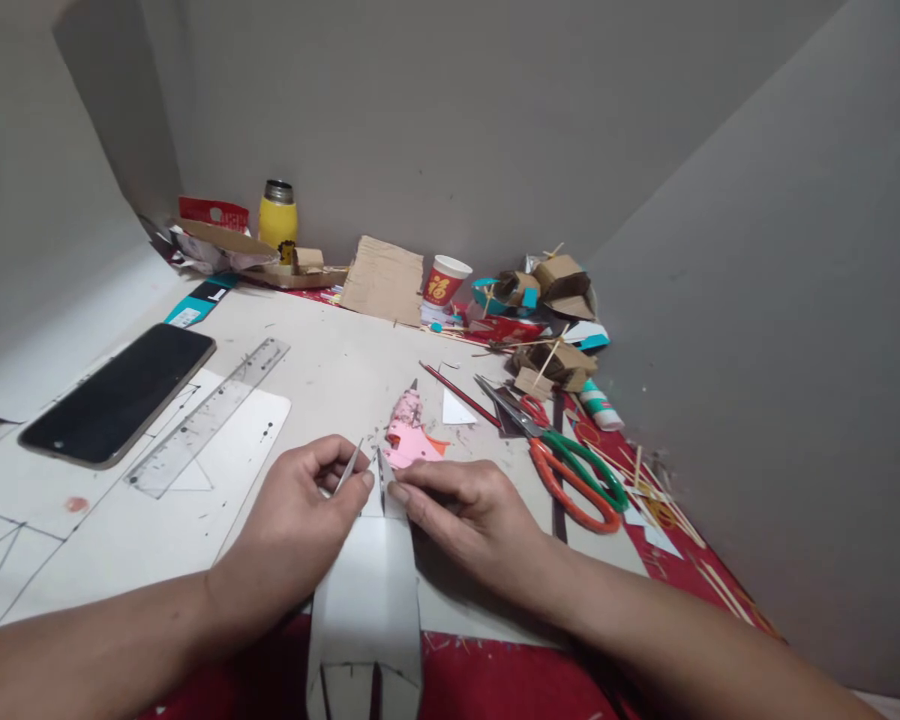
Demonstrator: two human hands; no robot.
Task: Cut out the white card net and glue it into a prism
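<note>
A long folded white card piece (pixel 364 580) lies in front of me, with pencil or pen lines and slits at both ends. At its far end, my left hand (pixel 319 500) pinches one pointed flap between thumb and fingers. Opposite it, my right hand (pixel 457 510) pinches another narrow flap, and a dark gap shows between the two points. Just beyond my fingertips lies a pink glue gun (pixel 412 435), its nozzle pointing away from me. Part of its body is hidden behind my right hand.
To the left lie a black phone (pixel 120 395), a clear ruler (pixel 210 415) and marked card. Scissors (pixel 577 470) with orange and green handles lie at right. Behind stand a yellow bottle (pixel 278 225), a paper cup (pixel 446 282) and cardboard scraps (pixel 382 278). Grey walls enclose the back and right.
</note>
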